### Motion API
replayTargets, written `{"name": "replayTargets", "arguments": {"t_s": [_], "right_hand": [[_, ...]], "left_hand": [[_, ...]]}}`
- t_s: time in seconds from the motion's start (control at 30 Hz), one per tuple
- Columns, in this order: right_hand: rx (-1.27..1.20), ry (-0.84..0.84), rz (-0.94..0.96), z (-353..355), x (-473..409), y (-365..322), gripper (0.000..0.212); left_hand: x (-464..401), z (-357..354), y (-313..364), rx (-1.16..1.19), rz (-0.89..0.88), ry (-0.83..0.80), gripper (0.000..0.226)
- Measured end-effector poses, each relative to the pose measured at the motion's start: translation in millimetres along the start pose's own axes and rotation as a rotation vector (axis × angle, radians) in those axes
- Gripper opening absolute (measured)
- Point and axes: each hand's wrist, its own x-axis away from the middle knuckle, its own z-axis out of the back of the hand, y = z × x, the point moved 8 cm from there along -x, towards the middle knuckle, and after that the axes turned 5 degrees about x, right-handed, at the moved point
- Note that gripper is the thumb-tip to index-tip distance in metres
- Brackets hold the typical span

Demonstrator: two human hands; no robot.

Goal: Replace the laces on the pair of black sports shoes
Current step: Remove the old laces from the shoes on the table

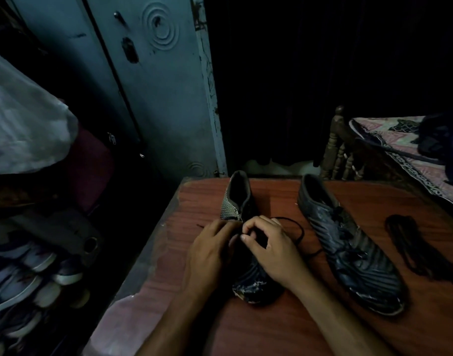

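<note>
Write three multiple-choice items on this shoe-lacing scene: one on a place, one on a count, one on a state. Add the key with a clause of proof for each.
1. Where does the loose lace bundle lie?
A. on the table, right of the right shoe
B. inside the left shoe
C. on the bed

2. How many shoes stand on the table?
A. one
B. two
C. three

3. What are the hands doing?
A. resting flat on the table
B. lifting the right shoe
C. working at the lace on the left shoe

Key: 1 A, the bundle lies on the wood beyond the right shoe. 2 B, only the left shoe and the right shoe stand there. 3 C, the left hand and right hand meet over the left shoe, fingers curled at its lace.
</note>
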Motion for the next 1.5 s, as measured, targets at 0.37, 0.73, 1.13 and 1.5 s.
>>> {"name": "replayTargets", "arguments": {"t_s": [0.37,0.73,1.13,1.5], "right_hand": [[0.12,0.094,-0.063,-1.3,12.3,2.3,0.016],[0.239,0.087,0.038,1.9,13.3,-3.4,0.023],[0.048,0.012,0.054,1.9,10.7,-2.8,0.018],[0.236,0.038,-0.025,-2.9,11.2,1.4,0.014]], "left_hand": [[7.5,4.0,7.2,0.037,-0.05,-0.016,0.022],[10.3,5.6,15.4,0.109,-0.079,-0.003,0.025],[2.8,5.3,-6.9,0.113,0.051,0.029,0.027],[9.2,11.2,23.0,0.218,-0.135,-0.04,0.015]]}}
